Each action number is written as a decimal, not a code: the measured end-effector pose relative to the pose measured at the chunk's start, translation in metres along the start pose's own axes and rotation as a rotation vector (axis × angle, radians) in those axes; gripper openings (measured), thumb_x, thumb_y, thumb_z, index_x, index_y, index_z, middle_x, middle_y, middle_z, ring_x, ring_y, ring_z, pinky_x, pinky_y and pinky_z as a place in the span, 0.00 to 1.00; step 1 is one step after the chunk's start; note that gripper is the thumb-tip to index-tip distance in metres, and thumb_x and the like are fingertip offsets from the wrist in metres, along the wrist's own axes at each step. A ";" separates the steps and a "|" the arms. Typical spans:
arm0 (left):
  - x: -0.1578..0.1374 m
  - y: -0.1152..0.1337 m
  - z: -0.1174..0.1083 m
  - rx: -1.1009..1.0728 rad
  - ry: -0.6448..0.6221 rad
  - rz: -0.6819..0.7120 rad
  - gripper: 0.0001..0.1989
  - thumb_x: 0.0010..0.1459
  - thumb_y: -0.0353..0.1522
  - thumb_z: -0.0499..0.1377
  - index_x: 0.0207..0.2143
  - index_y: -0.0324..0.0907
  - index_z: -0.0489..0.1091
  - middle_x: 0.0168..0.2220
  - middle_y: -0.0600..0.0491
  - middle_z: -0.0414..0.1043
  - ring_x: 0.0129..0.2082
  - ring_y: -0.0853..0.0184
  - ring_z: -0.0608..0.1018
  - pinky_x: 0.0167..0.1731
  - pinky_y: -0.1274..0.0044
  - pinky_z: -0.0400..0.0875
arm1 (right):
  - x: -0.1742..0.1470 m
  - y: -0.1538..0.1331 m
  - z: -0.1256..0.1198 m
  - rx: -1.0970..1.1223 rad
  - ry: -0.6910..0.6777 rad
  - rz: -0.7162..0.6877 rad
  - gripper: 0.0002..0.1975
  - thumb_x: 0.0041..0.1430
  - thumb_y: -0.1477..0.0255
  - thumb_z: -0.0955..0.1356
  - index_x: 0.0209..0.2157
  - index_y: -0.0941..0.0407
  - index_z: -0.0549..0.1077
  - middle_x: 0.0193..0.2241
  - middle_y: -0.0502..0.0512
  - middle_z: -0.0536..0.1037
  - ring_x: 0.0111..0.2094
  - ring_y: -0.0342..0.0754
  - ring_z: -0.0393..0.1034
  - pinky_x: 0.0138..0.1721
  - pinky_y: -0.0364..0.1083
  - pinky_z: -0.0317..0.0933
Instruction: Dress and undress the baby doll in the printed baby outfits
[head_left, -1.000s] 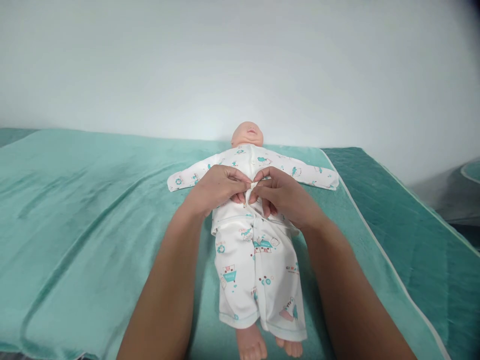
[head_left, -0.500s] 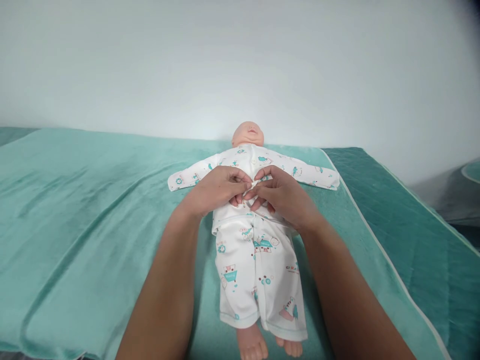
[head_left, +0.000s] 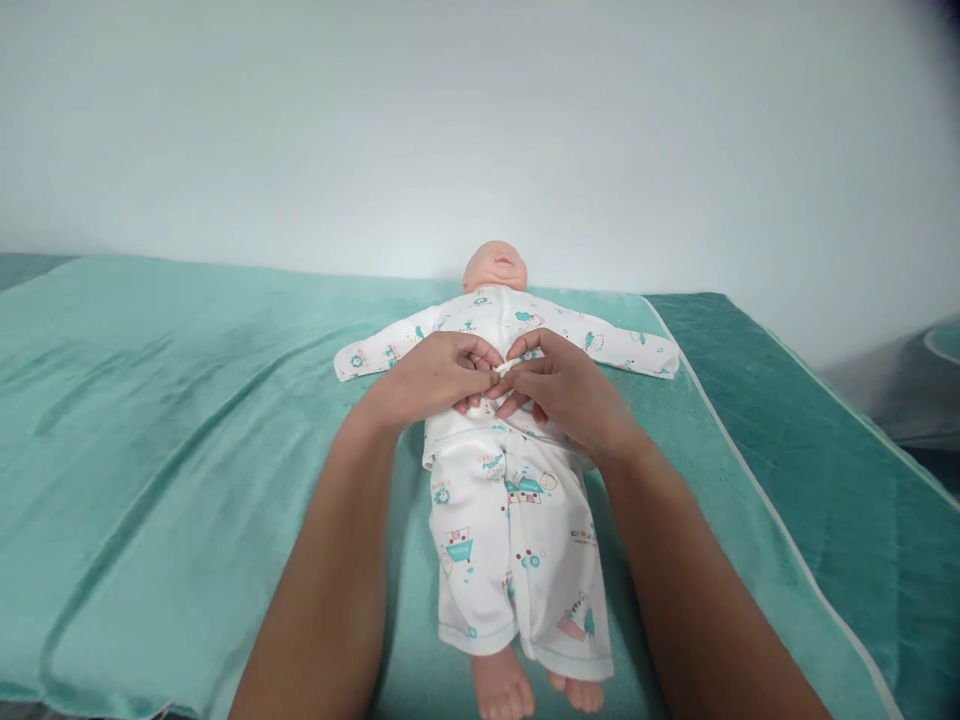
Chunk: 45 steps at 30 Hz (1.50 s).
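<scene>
A baby doll (head_left: 501, 400) lay on its back on a teal blanket (head_left: 187, 420), head toward 12 o'clock against a pale wall (head_left: 480, 120) and bare feet toward 6 o'clock at the lower edge of the view. The doll wore a white printed top (head_left: 517, 320), its sleeves spread toward 9 and 3 o'clock, and matching printed trousers (head_left: 517, 540). Both hands met over the doll's midsection, at the front closure of the top. The left hand (head_left: 427, 378) came in from 7 o'clock, its fingers curled narrow and its fingertips pinched on a small white tie (head_left: 504, 367) at the centre seam. The right hand (head_left: 564, 385) came in from 5 o'clock, its fingers likewise drawn narrow, the thumb and forefinger closed on the same tie from the opposite side. The fingertips of the two hands touched or nearly touched at that point; whether the piece held was a tie end or a fold of the placket could not be told. Both forearms ran along either side of the trousers without covering them. At 3 o'clock from the blanket lay a darker quilted teal cover (head_left: 810, 450), edged by the blanket's white piping.
</scene>
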<state>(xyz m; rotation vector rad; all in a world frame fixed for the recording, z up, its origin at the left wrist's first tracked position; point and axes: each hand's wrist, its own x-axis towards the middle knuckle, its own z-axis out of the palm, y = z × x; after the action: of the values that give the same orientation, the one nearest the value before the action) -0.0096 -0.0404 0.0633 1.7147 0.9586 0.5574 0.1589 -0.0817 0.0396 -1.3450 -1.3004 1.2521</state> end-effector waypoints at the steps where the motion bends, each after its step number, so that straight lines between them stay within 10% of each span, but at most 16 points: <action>1: 0.000 0.000 0.000 -0.004 0.000 -0.002 0.05 0.48 0.27 0.57 0.30 0.40 0.71 0.22 0.56 0.68 0.21 0.73 0.69 0.21 0.80 0.64 | 0.000 0.000 0.000 0.006 -0.002 -0.001 0.12 0.49 0.76 0.66 0.37 0.53 0.64 0.28 0.51 0.81 0.28 0.48 0.79 0.18 0.37 0.55; 34: -0.001 -0.001 -0.002 0.095 -0.065 0.012 0.06 0.54 0.33 0.58 0.27 0.41 0.73 0.19 0.59 0.62 0.20 0.75 0.63 0.21 0.80 0.57 | 0.004 0.005 -0.012 0.201 -0.090 -0.050 0.07 0.55 0.70 0.68 0.36 0.54 0.67 0.20 0.48 0.78 0.15 0.40 0.67 0.14 0.38 0.51; 45: 0.015 -0.014 0.010 -0.067 0.424 0.203 0.04 0.58 0.34 0.57 0.33 0.43 0.68 0.24 0.56 0.68 0.23 0.72 0.72 0.20 0.81 0.67 | 0.003 0.007 -0.004 0.248 0.281 -0.382 0.02 0.57 0.73 0.67 0.33 0.52 0.68 0.25 0.46 0.76 0.23 0.42 0.70 0.24 0.42 0.62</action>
<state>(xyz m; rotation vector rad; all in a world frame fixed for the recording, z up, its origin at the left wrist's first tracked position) 0.0021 -0.0318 0.0449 1.6757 1.0484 1.1064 0.1632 -0.0787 0.0331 -0.9973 -1.0988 0.8907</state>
